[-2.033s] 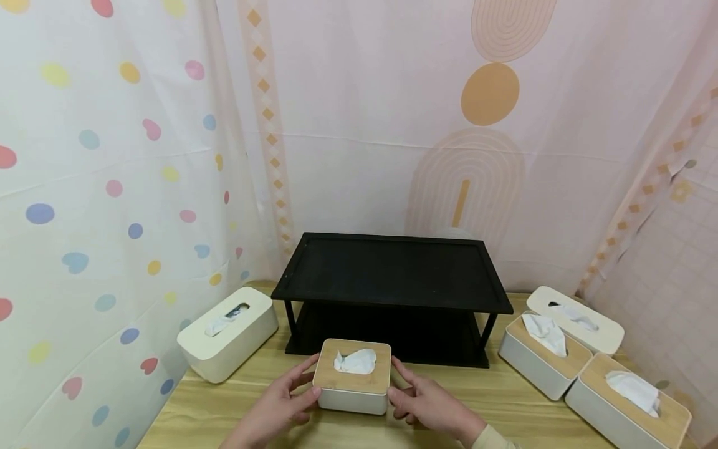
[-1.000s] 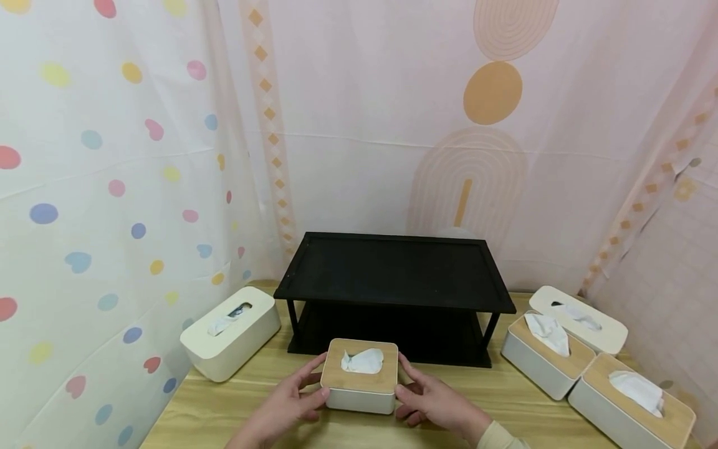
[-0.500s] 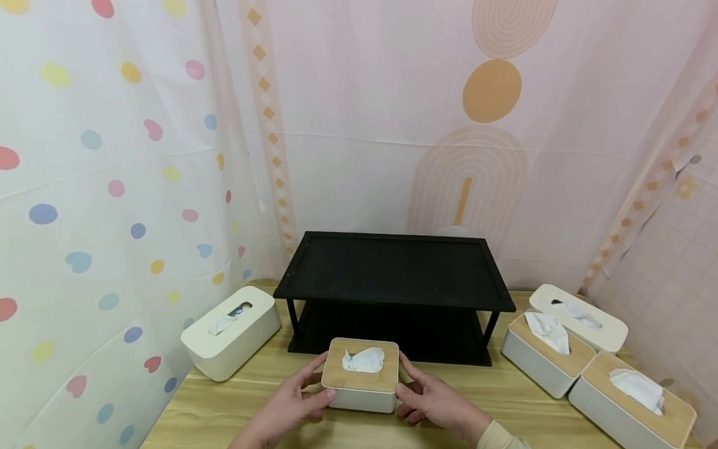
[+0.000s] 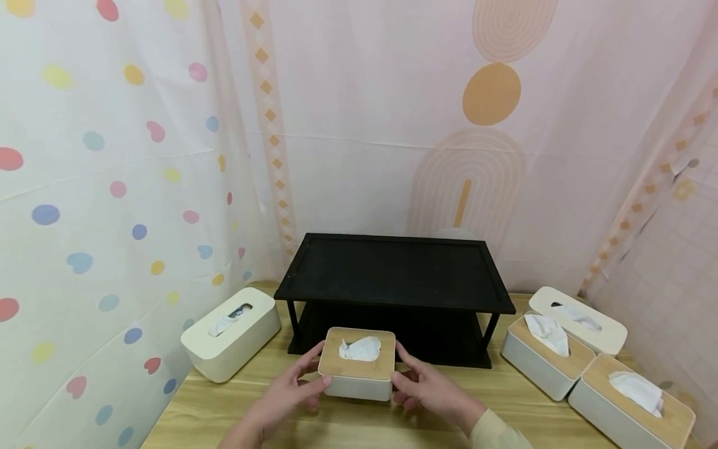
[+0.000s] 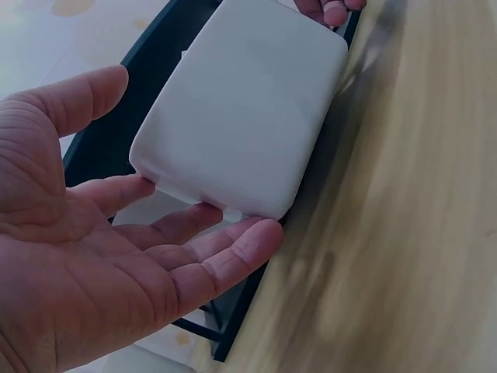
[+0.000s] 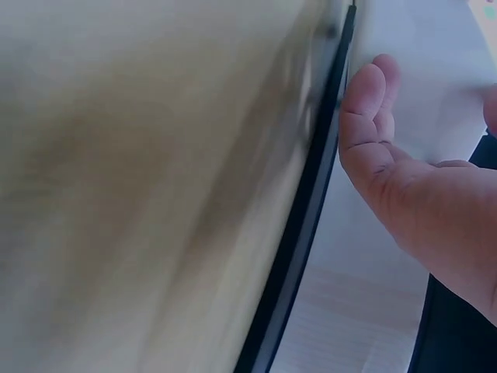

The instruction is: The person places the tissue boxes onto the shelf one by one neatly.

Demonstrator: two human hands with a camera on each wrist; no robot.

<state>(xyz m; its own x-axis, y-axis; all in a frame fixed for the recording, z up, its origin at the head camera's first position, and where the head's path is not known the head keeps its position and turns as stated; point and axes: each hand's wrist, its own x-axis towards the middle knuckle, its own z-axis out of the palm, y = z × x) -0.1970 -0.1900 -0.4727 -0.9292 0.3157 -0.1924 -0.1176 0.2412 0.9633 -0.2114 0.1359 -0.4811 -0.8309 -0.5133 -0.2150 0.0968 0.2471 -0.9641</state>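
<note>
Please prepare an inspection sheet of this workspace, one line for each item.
Surface: yellowish wood-grain table.
Job's things: small white rectangular box with wooden lid, white tissue in its opening, raised off the table.
Clutter: long cream tissue box at left; at right, two white wooden-topped tissue boxes and another cream box.
Grips: left grip and right grip hold the small box's sides.
Cables: nothing seen.
Surroundings: black two-tier rack; white dotted curtain; pale-pink patterned curtain.

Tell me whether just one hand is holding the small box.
No: left hand and right hand hold the small box from opposite sides.
</note>
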